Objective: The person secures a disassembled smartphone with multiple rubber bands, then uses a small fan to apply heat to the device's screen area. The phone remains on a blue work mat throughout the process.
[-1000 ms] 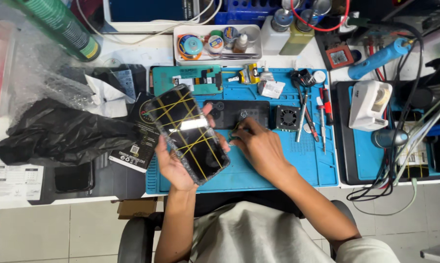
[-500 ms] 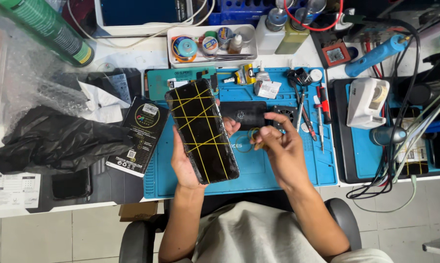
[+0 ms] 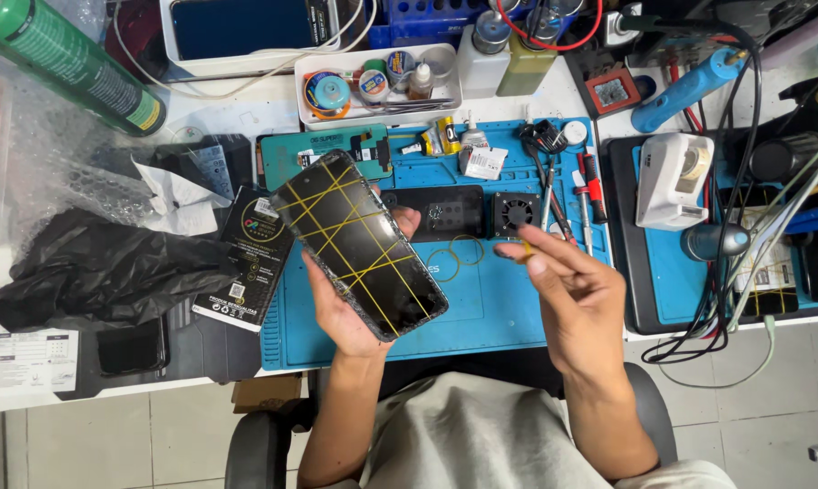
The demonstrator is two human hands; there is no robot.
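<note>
My left hand (image 3: 346, 312) grips a black smartphone (image 3: 359, 244) from below, screen up and tilted to the left, over the blue work mat (image 3: 481, 317). Several yellow rubber bands cross the phone. My right hand (image 3: 572, 290) hovers to the right of the phone, apart from it, with thumb and forefinger pinched on a small yellow rubber band (image 3: 524, 247). Two loose yellow rubber bands (image 3: 454, 254) lie on the mat between my hands.
A black phone part (image 3: 436, 213) and a small fan (image 3: 516, 213) lie on the mat, with screwdrivers (image 3: 590, 195) beside them. A white tray (image 3: 311, 101) of tape rolls stands behind. At left are a black box (image 3: 255, 258), a black bag (image 3: 101, 267) and a green can (image 3: 65, 63). Cables (image 3: 726, 308) crowd the right.
The phone has swung from nearly upright to leaning left in my left hand. My right hand has drawn away from it to the right, and loose bands now lie on the mat.
</note>
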